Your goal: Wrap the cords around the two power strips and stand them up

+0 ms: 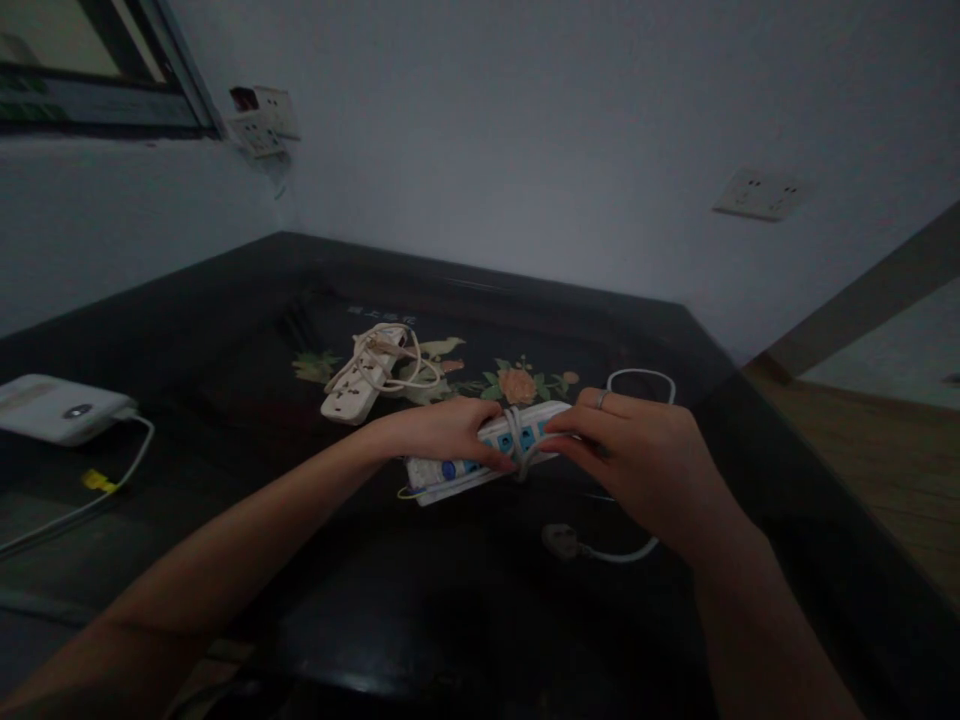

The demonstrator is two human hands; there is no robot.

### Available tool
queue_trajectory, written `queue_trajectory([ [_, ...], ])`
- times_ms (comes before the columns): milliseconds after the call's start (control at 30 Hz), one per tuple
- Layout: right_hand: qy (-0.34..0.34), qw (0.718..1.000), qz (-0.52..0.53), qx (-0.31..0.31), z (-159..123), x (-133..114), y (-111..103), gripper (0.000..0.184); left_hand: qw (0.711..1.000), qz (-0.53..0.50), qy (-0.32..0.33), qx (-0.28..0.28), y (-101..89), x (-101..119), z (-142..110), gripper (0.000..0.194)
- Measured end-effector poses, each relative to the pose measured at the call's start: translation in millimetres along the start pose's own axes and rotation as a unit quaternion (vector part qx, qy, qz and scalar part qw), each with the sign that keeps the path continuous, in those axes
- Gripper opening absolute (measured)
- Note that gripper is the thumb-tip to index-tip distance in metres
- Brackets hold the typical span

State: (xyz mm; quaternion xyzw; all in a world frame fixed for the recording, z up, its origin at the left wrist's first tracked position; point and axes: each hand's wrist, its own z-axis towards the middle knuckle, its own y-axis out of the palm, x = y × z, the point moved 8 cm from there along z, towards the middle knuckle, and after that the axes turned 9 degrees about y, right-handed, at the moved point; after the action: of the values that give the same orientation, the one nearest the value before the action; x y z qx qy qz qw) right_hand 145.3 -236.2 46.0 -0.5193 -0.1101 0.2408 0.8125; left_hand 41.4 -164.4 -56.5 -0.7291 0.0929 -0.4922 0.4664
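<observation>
My left hand [457, 432] grips a white power strip [435, 485] with blue sockets, thumb and fingers across its body. Around the strip's middle runs a pale cord [517, 430], wound in a few turns. My right hand [630, 440], a ring on one finger, pinches the cord near the strip's right end. A loose loop of this cord shows behind the right hand, and its far end leads to a plug [561, 541] lying on the dark tabletop. What lies beneath my palms is hidden.
Another white power strip [349, 400], its cord bundled on top, lies farther back on the dark glossy table [360, 600] with a flower print. At left sits a white device [67, 408] with a cable. Wall sockets [761, 195] are behind, and the table's edge is at right.
</observation>
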Motion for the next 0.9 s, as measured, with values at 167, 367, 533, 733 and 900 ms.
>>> queue_trajectory([
  [167,0.02,0.995,0.082,-0.054,4.8,5.7,13.5,0.005,0.999,-0.017,0.041,-0.027,13.9,17.2,-2.7,0.054],
  [367,0.064,0.964,0.208,-0.152,13.2,17.1,38.1,0.004,0.996,-0.007,0.064,-0.061,26.8,35.3,-8.3,0.05],
  [533,0.124,0.889,0.381,-0.22,13.2,38.7,54.3,0.007,0.993,0.033,0.097,-0.052,16.6,56.8,-14.4,0.049],
  [733,0.143,0.821,0.503,-0.227,14.4,47.7,65.4,0.009,0.991,0.063,0.118,-0.017,3.1,71.0,-20.0,0.046],
  [900,0.191,0.808,0.515,-0.214,12.9,59.2,71.6,0.018,0.992,0.052,0.098,0.056,-12.8,67.1,-25.3,0.057],
])
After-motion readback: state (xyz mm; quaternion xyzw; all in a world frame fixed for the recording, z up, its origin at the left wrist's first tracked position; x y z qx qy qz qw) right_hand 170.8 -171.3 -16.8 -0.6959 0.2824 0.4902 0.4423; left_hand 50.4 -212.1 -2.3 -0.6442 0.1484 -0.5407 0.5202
